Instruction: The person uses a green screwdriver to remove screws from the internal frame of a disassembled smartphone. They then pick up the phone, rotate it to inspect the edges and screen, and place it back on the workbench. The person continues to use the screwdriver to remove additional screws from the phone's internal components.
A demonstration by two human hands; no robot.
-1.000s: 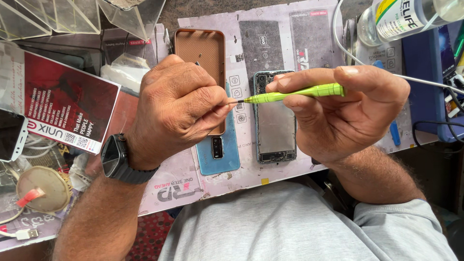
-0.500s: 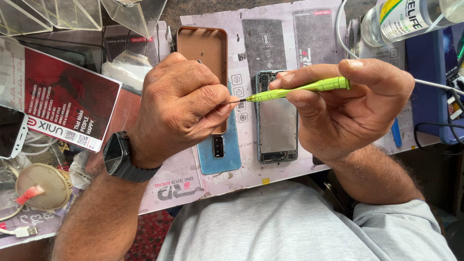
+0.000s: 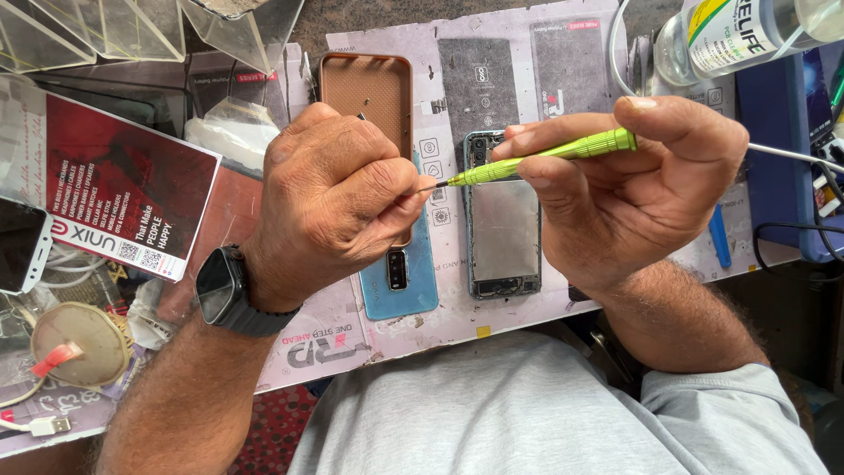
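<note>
The right hand (image 3: 642,189) pinched a green screwdriver (image 3: 549,156) between thumb and fingers, its tip meeting the left hand (image 3: 338,198), whose fingers were curled shut; what they held could not be told. Beneath the screwdriver lay an opened phone (image 3: 503,229); left of that phone sat a blue back cover (image 3: 404,281) and a brown case (image 3: 365,88), partly hidden by the left hand.

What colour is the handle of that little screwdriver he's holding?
Bright lime green, with a thin dark metal tip. The screwdriver shows clearly in the head view, held in the right hand.
</note>
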